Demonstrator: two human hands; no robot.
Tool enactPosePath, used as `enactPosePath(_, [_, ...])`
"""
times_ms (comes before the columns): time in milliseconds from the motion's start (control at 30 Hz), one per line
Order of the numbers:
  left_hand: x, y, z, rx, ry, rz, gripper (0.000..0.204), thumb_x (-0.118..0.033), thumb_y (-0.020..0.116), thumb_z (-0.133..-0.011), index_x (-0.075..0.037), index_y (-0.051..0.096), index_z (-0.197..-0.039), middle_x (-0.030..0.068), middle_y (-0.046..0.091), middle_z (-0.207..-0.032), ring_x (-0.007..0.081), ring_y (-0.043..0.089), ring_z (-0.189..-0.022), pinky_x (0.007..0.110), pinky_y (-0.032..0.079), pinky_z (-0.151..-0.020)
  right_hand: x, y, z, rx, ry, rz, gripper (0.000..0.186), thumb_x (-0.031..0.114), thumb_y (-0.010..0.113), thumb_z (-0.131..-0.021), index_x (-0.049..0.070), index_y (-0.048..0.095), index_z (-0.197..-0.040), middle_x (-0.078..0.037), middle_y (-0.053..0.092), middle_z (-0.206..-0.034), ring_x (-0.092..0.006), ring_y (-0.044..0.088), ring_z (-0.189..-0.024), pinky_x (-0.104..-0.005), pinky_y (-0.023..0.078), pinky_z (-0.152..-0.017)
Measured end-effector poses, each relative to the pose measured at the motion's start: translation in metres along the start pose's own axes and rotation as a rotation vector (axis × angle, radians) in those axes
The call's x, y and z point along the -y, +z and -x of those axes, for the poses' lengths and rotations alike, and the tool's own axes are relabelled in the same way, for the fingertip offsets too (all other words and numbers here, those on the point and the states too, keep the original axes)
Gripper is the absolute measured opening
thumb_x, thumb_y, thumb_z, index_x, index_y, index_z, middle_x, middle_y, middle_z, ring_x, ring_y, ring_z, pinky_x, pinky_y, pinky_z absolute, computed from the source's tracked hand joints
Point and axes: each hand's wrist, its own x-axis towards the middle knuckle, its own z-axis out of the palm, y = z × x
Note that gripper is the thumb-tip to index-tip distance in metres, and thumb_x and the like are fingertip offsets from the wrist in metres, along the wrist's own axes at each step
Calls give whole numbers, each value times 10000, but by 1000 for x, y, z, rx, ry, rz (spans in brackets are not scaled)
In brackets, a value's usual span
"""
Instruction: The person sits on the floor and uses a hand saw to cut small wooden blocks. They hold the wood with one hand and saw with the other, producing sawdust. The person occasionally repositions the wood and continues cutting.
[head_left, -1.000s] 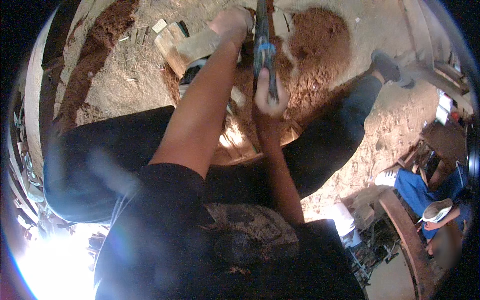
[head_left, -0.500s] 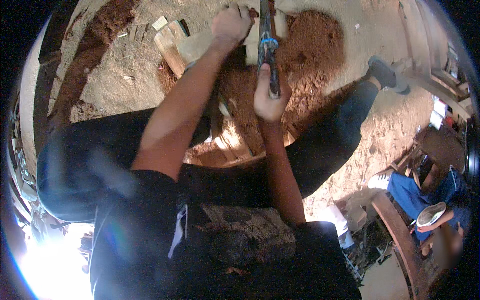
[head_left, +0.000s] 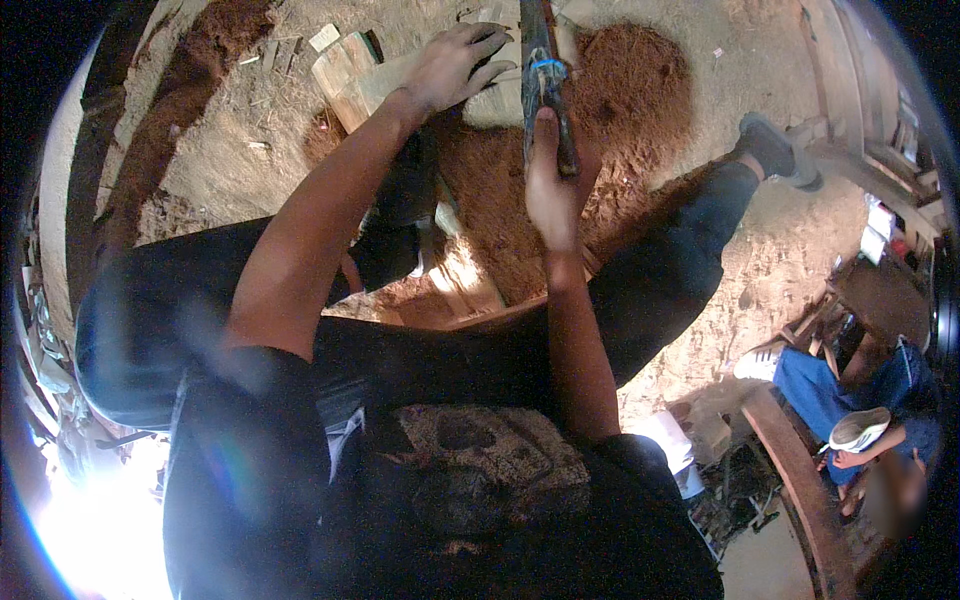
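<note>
My right hand (head_left: pixel 556 195) is wrapped round the lower end of a long, dark, worn bar-shaped tool (head_left: pixel 545 90) with a blue tie round it. The thumb lies along its top, and its far end runs out of the picture, so its kind is not clear. My left hand (head_left: pixel 458 68) is open to the left of the bar, fingers spread and apart from it. Beneath and beside those fingers is a pale piece of wood (head_left: pixel 497 106). A thick wooden block (head_left: pixel 343 84) lies left of my left wrist.
Reddish-brown sawdust (head_left: pixel 635 95) is heaped right of the tool. Between my legs lies a sunlit board (head_left: pixel 465 275). A dark beam (head_left: pixel 88 190) edges the left side. At the lower right, another person in blue trousers (head_left: pixel 810 385) sits near a curved wooden piece (head_left: pixel 790 470).
My left hand has come back toward me and its fingers have spread. My right hand and the bar-shaped tool have shifted slightly to the right and away from me.
</note>
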Motion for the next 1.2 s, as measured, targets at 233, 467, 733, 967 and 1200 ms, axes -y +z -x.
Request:
enactPosePath(233, [-18, -8, -4, 95, -40, -95, 447, -401, 630, -968, -106, 632, -1304, 143, 639, -1241, 357, 626, -1107, 465, 527, -962, 2, -11, 26, -26, -60, 178, 363, 351, 607, -1040, 40, 650, -857, 12, 525, -658, -102, 474, -625, -316, 382, -562])
enactPosePath(467, [-6, -6, -3, 90, -17, -94, 440, -406, 616, -973, -119, 632, -1305, 136, 637, -1223, 356, 623, -1099, 458, 532, -953, 10, 7, -11, -22, -109, 165, 362, 332, 599, -1034, 23, 654, -853, 0, 543, -665, -107, 458, -636, -320, 374, -568])
enactPosePath(733, [-7, -5, 2, 79, -26, -118, 433, -409, 620, -969, -114, 648, -1284, 131, 642, -1204, 354, 612, -1109, 458, 533, -948, 21, -4, 14, 6, 77, 159, 368, 346, 614, -1027, 16, 656, -867, 5, 541, -670, -101, 471, -645, -315, 376, -571])
enactPosePath(967, [-14, -9, -11, 103, -50, -151, 429, -424, 615, -970, -115, 650, -1266, 141, 646, -1178, 360, 613, -1100, 473, 526, -946, 23, -2, 19, -2, -161, 249, 321, 317, 589, -1041, 20, 698, -986, -40, 617, -740, -140, 552, -688, -313, 453, -652])
enactPosePath(1200, [-9, -2, -5, 72, -27, -108, 440, -432, 627, -964, -103, 655, -1254, 147, 649, -1163, 360, 627, -1072, 461, 517, -954, 5, 24, -12, -94, -214, 232, 257, 261, 613, -1031, 31, 703, -960, -31, 592, -686, -116, 501, -620, -313, 441, -583])
